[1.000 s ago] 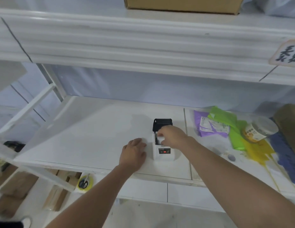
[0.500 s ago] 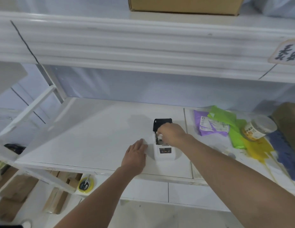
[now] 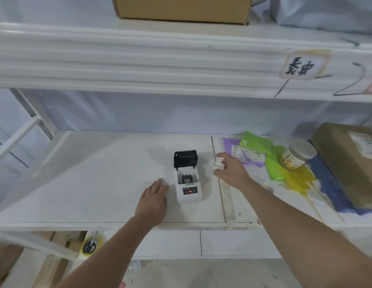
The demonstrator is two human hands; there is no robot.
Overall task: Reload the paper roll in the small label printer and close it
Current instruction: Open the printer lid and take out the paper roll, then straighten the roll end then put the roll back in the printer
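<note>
printer: small white label printer (image 3: pixel 188 189) sits on the white shelf (image 3: pixel 87 173), near the front edge and about mid-width, with a little red light glowing on its front panel

lid: black lid (image 3: pixel 185 159) is flipped up and back, standing nearly upright at the far end of the printer

paper bay: open and looks roll-less, only some dark mechanism visible down in it, can't make out more than that

paper roll: small white paper roll (image 3: pixel 218 165) is up off the shelf, just right of the printer and near the seam between the two shelf panels

right hand: right hand (image 3: pixel 230 170) has the roll pinched in its fingertips, grip closed snug round it, index finger poking out toward the back wall

left hand: left hand (image 3: pixel 154 199) lies flat, palm down, on the shelf just left of the printer, fingers spread and holding nothing; can't tell if it touches the casing

jar: clear jar (image 3: pixel 296 156) with a yellow label lies tipped on its side at the right end of the shelf, contents too blurry to call

right end: purple bag (image 3: pixel 233 145), green bag (image 3: pixel 264 146), yellow and blue ones heaped together, brown parcel (image 3: pixel 347 163) at the far right edge

upper shelf: cardboard box (image 3: pixel 181 9) on top, a handwritten sign (image 3: pixel 301 66) stuck on its front lip

down below: scissors (image 3: pixel 90 246) in a yellow tape roll on a lower ledge at the left, tiled floor underneath
</note>
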